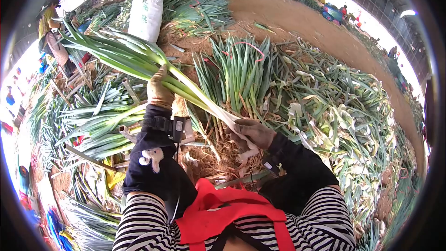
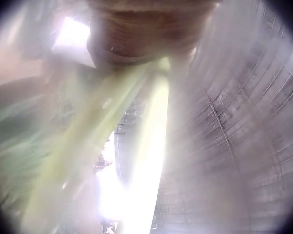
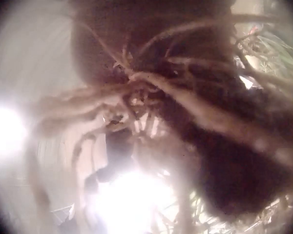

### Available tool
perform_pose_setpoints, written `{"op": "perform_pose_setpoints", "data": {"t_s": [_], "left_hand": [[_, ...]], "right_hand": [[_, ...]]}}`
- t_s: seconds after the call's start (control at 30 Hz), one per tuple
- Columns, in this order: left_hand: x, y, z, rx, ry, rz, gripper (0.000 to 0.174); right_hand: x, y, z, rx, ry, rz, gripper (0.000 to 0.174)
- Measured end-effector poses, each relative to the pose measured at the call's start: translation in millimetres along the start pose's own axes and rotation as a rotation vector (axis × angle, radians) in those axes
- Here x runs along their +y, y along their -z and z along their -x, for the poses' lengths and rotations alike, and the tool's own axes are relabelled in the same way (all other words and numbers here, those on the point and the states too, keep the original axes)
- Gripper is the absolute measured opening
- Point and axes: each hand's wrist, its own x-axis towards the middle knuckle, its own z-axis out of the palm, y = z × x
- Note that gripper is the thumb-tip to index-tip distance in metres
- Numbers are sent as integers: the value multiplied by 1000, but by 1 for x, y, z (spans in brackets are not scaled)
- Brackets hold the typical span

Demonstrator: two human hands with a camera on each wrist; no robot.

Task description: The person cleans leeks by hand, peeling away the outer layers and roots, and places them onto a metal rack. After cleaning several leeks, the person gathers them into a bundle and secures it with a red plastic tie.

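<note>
— Spotted just left of the tied bundle (image 1: 241,65)?

— A bunch of leeks (image 1: 186,83), held slantwise in both hands. Green tops fanning up and away to the bundle's far left, white ends down at its near side.

— Gripped how?

— By the left hand (image 1: 160,90), gloved and curled tight round the green leaves, left of the bundle. By the right hand (image 1: 253,132), gloved too, closed round the white shanks just in front of the bundle, close above the roots (image 1: 246,155).

— Borne out from the wrists?

— Only roughly. From the left wrist, a blur of the left hand (image 2: 136,34) over pale leeks (image 2: 151,146). From the right wrist, a tangle of roots (image 3: 136,83) hard against the dark right hand (image 3: 224,161), all out of focus.

— And round about?

— Behind the bundle and to its left, a white sack (image 1: 145,14), standing upright. To the bundle's right, a wide heap of stripped leaves (image 1: 334,111). To its left, below the raised bunch, more cut leeks (image 1: 97,121) lying flat. Beyond the bundle, a bare earth track (image 1: 297,18) curving away. In front of the bundle, nearest the camera, a red apron (image 1: 218,209) between striped sleeves (image 1: 139,223).
</note>
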Motion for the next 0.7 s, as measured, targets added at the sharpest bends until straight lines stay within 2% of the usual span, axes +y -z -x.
{"op": "perform_pose_setpoints", "data": {"t_s": [0.07,0.1,0.13,0.2,0.27,0.3,0.33,0.4,0.43,0.47,0.53,0.6,0.7], "left_hand": [[-6,4,-4,-47,-4,17,19],[-7,0,-1,-102,-25,-25,26],[-7,-4,4,-222,-12,-15,25],[-7,-6,7,-257,41,-30,26],[-8,-6,3,-195,51,-76,20],[-7,-4,0,-144,56,-70,19],[-7,-1,-3,-92,63,-62,18],[-1,-1,-3,-91,-52,-70,16],[0,3,-8,-65,-79,-34,16],[3,6,-11,-40,-103,3,17],[10,11,-13,39,-239,-48,14],[17,18,-16,148,-314,-77,16],[32,5,11,94,-328,-99,19]], "right_hand": [[-3,-4,-3,3,-12,33,37],[1,-4,-5,53,15,105,37],[2,-2,-7,103,43,175,37],[-5,1,-7,54,17,209,32],[-18,-4,-5,79,-74,506,26],[-17,-1,-12,117,-145,640,31],[-12,9,-17,103,-150,650,31],[-8,20,-18,115,8,1313,42],[-27,3,-16,200,-277,1437,50],[-16,20,-21,232,-237,1410,49],[12,62,-34,249,-79,1151,50],[36,93,-49,290,-56,1193,48],[49,103,-66,415,85,955,45]]}}
